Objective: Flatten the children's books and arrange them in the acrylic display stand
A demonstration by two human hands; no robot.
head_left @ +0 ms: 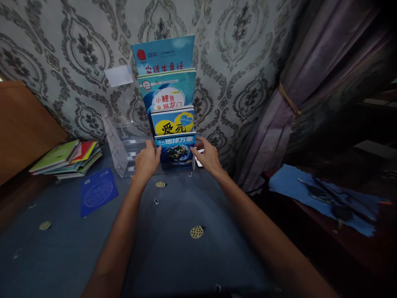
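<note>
I am holding a dark-blue rectangular book with a globe cover (176, 155) by its side edges, between my left hand (147, 159) and right hand (208, 156); it is standing frontmost in a clear acrylic tiered rack (115, 149), before three upright, partly blue books (169, 89).

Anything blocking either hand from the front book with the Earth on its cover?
Nothing visible does: the left hand is at the left edge of the Earth-cover book, the right hand at its right. The yellow-and-blue book stands behind it.
</note>
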